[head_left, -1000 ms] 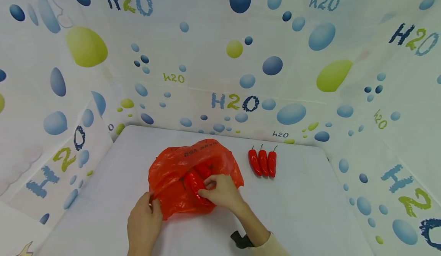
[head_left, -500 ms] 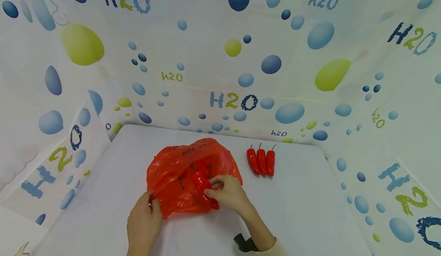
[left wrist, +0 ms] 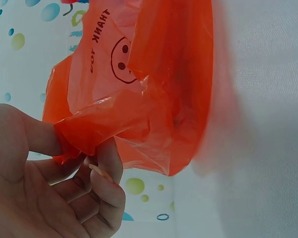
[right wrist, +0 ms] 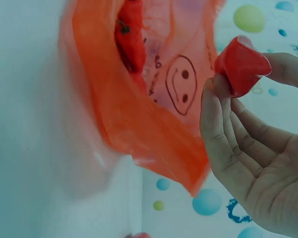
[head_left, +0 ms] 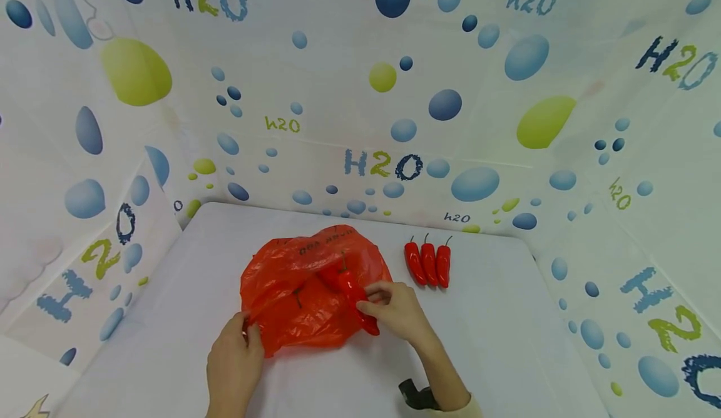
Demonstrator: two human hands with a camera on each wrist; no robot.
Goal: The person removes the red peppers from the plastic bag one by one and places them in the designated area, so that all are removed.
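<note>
Altogether, one table [head_left: 507, 343], one red bag [head_left: 270, 271] pinched by the left hand [head_left: 234, 355], one pepper [head_left: 355, 296] gripped by the right hand [head_left: 398, 310] near the bag's opening, three peppers [head_left: 429, 265] farther right, at least one inside; the gripped pepper has shifted rightward

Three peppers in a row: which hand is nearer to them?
Right. In the head view, the right hand is below-left of the three peppers; the left hand is farther left, gripping the bag.

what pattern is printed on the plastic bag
The plastic bag bears a dark smiley face, clearest in the right wrist view, plus lettering.
</note>
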